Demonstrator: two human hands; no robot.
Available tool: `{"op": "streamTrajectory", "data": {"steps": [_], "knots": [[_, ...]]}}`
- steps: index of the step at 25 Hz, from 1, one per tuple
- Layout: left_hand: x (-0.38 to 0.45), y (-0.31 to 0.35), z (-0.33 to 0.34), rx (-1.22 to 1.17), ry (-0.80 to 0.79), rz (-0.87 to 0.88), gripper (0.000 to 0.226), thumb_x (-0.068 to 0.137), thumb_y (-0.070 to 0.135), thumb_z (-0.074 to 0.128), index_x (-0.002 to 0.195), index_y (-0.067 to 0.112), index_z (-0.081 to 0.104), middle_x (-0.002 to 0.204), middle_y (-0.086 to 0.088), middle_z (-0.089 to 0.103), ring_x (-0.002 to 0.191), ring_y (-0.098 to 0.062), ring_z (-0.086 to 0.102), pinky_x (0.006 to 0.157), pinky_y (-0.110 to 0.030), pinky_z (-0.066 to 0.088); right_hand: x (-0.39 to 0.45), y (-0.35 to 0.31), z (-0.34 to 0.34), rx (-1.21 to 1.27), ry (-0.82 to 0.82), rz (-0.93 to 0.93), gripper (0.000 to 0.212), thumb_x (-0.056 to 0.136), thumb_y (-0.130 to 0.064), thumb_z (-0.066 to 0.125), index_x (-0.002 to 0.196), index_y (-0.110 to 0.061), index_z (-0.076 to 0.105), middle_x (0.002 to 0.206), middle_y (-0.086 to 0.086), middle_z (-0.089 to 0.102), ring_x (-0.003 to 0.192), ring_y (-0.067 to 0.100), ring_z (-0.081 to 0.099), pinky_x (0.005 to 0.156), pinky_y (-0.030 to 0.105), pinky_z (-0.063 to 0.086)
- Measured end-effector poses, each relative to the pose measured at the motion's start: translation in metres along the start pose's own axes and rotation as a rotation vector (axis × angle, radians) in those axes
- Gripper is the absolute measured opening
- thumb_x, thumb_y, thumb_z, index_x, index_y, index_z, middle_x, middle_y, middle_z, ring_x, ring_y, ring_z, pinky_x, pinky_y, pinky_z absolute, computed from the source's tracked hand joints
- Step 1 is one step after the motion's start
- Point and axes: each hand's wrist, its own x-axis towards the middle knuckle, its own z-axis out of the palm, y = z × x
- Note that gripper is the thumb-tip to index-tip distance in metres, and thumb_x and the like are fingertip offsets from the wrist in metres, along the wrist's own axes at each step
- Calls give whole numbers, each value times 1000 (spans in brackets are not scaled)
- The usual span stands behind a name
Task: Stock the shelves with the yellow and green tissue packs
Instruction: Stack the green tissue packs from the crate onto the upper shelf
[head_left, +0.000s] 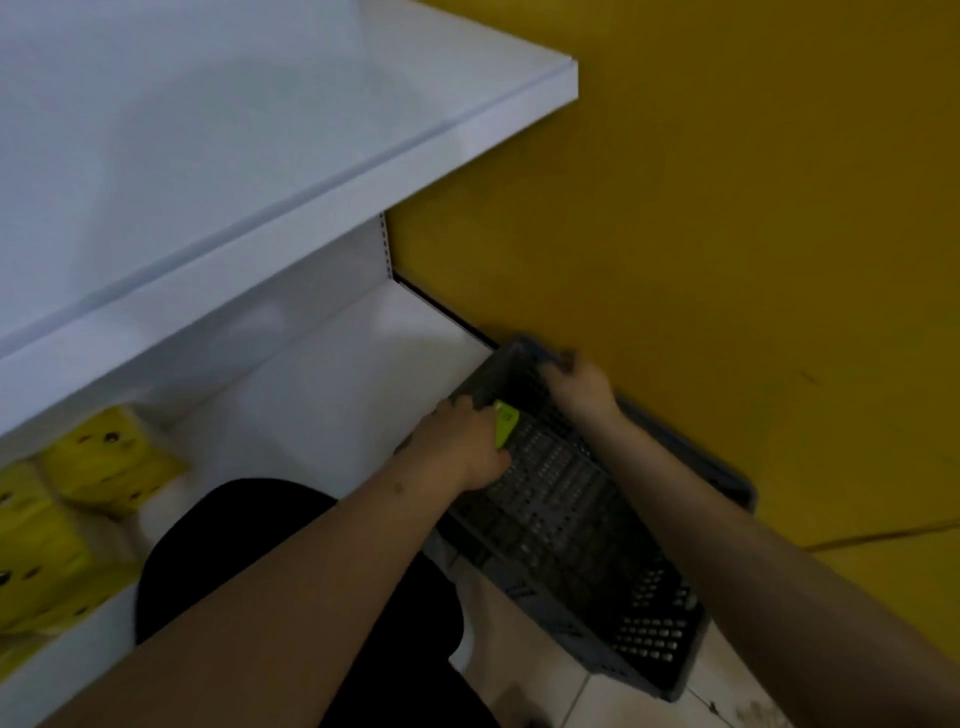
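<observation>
A dark grey perforated plastic basket (571, 514) stands on the floor against a yellow wall. Inside it, at the far end, a green tissue pack (505, 422) shows partly. My left hand (460, 447) reaches into the basket and its fingers curl on the green pack. My right hand (576, 387) grips the basket's far rim near a blue handle. Several yellow tissue packs (109, 462) lie on the low white shelf (322, 395) at the left. The frame is blurred.
A white upper shelf (260, 156) juts out overhead at the left. The yellow wall (727, 208) bounds the right side. My knee in black cloth (249, 535) sits in front of the low shelf. Pale floor tiles (545, 675) lie below the basket.
</observation>
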Motion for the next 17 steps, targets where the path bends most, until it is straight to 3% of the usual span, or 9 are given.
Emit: {"op": "streamTrajectory", "data": {"steps": [2, 3, 5, 7, 9, 13, 17], "knots": [[28, -11, 24, -64, -56, -61, 52, 94, 45, 46, 137, 16, 43, 135, -13, 40, 121, -33, 43, 96, -41, 44, 32, 45, 46, -64, -106, 89, 57, 96, -36, 53, 143, -9, 34, 133, 18, 48, 76, 19, 54, 59, 32, 42], [38, -16, 36, -104, -87, -95, 50, 94, 43, 47, 135, 15, 45, 134, -14, 40, 121, -34, 44, 97, -42, 44, 47, 62, 67, -92, -150, 122, 63, 95, -38, 55, 146, -10, 30, 138, 18, 44, 79, 20, 55, 61, 34, 44], [60, -22, 50, -144, -158, -130, 49, 95, 42, 45, 135, 15, 45, 135, -14, 39, 122, -33, 43, 98, -42, 43, 77, 85, 107, -123, -194, 169, 72, 94, -38, 57, 149, -8, 22, 145, 19, 36, 104, 32, 55, 79, 42, 50], [77, -27, 52, -140, -163, -136, 48, 96, 43, 43, 135, 16, 46, 135, -13, 39, 122, -31, 42, 96, -41, 43, 105, 101, 143, -171, -233, 186, 79, 94, -39, 57, 151, -3, 16, 151, 22, 27, 127, 38, 42, 99, 43, 40], [92, -32, 49, -143, -157, -169, 48, 96, 43, 43, 135, 15, 46, 136, -14, 38, 122, -32, 42, 95, -42, 44, 130, 106, 173, -191, -274, 238, 84, 93, -42, 56, 152, -4, 10, 155, 22, 18, 134, 38, 36, 106, 42, 34], [112, -37, 46, -158, -105, -178, 44, 97, 40, 42, 132, 14, 47, 135, -12, 39, 121, -31, 41, 92, -43, 44, 164, 104, 215, -111, -285, 475, 90, 94, -39, 55, 154, -7, -3, 158, 20, 7, 138, 41, 31, 109, 48, 34], [116, -45, 44, -157, -112, -217, 43, 97, 37, 41, 134, 16, 44, 137, -11, 37, 122, -31, 39, 96, -44, 43, 170, 109, 243, -142, -121, 534, 85, 98, -30, 48, 153, -8, -13, 160, 22, 4, 136, 39, 38, 107, 48, 36]]}}
